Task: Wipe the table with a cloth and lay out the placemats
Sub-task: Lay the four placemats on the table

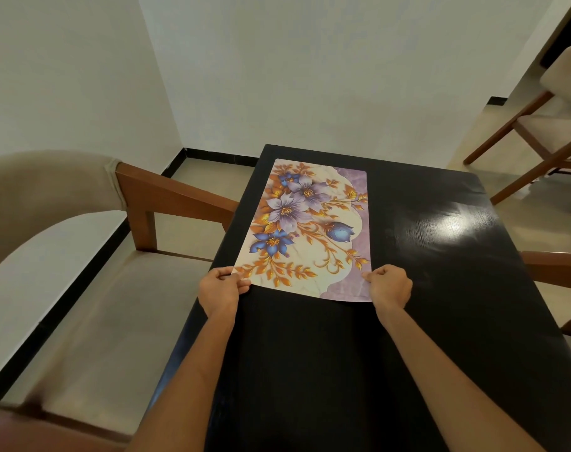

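Both hands' fingers pinch placemat (305, 230) near corners | black table (440, 288) bare rightward

We can't read any text, labels, brands or numbers anywhere. The floral-print rectangular placemat (305, 230) stretching away from the hands carries only purple and blue flowers with orange leaves, no lettering that we can make out.

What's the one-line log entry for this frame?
step: laying placemat | item: floral rectangular placemat flat on black wooden table | left hand: pinches near-left corner | right hand: pinches near-right corner
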`<state>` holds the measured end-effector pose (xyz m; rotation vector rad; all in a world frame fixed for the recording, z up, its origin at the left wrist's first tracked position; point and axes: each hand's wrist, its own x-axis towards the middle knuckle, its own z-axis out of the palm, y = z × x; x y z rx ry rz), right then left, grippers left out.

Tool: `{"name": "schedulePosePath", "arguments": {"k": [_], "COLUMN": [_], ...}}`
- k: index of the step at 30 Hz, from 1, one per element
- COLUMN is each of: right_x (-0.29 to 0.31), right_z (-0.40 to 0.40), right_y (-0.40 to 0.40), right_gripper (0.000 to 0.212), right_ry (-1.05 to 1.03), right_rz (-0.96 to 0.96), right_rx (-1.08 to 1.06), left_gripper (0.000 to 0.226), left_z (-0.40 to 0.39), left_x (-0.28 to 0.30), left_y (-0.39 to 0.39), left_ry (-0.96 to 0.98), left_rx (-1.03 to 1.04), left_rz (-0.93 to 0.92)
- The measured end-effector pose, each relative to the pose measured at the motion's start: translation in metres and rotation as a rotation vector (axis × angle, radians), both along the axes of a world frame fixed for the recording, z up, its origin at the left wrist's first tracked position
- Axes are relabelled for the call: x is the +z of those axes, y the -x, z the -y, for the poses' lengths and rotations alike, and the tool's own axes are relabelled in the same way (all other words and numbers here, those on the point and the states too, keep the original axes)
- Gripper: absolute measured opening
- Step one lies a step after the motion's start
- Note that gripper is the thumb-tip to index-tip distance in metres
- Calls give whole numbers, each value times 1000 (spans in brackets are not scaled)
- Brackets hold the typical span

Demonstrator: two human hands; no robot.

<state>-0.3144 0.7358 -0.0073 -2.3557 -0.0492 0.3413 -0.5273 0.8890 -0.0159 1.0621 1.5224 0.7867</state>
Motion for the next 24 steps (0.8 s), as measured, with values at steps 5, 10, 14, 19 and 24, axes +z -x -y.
{"name": "schedulePosePath", "arguments": {"k": [5,10,14,19,24], "right_x": [-5,-6,-9,-5,7], "right_z": [-2,-2,-4,-6,10], "right_y": [4,4,4,7,21], "right_gripper": [14,13,17,23,18], "right_ry": [30,107,141,158,-85], "right_rz": [84,113,161,188,206], "right_rx": [8,31,26,28,30], "left_gripper": [19,18,18,25,39], "left_z": [-1,-1,-1,1,15], "left_x": [0,-1,-3,-2,17], "left_y": [0,0,-3,-6,-1], "left_ry": [-17,-27,-59,-66,-103], "left_rx": [-17,-22,-28,-26,-35], "left_rz": [-3,-13,-68,-142,-155]}}
